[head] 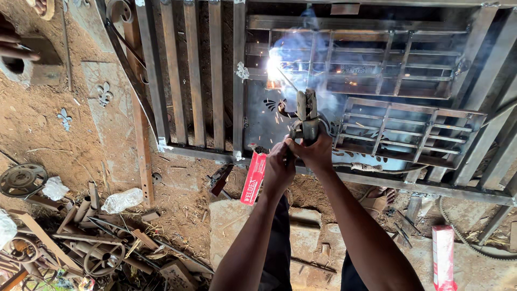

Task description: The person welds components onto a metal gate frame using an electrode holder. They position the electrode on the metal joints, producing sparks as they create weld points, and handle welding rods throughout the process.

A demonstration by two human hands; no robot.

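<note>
The gate [215, 81] is bare steel, dull brown with rust and matt all over, and the welding holder [307, 116] gripped by both hands is worn grey metal, scuffed and without shine. At seven o'clock the scrap pile [81, 237] is rough, rusted iron, with two crumpled clear plastic bags [121, 200] that look thin and slightly glossy. The red boxes [254, 178] at six and four o'clock are smooth printed cardboard; the ground [54, 140] is coarse, dry, reddish earth.

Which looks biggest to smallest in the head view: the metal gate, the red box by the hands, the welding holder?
1. metal gate, by far.
2 and 3. red box and welding holder look alike; the holder, in both hands, is nearer the camera, so unranked.
</note>
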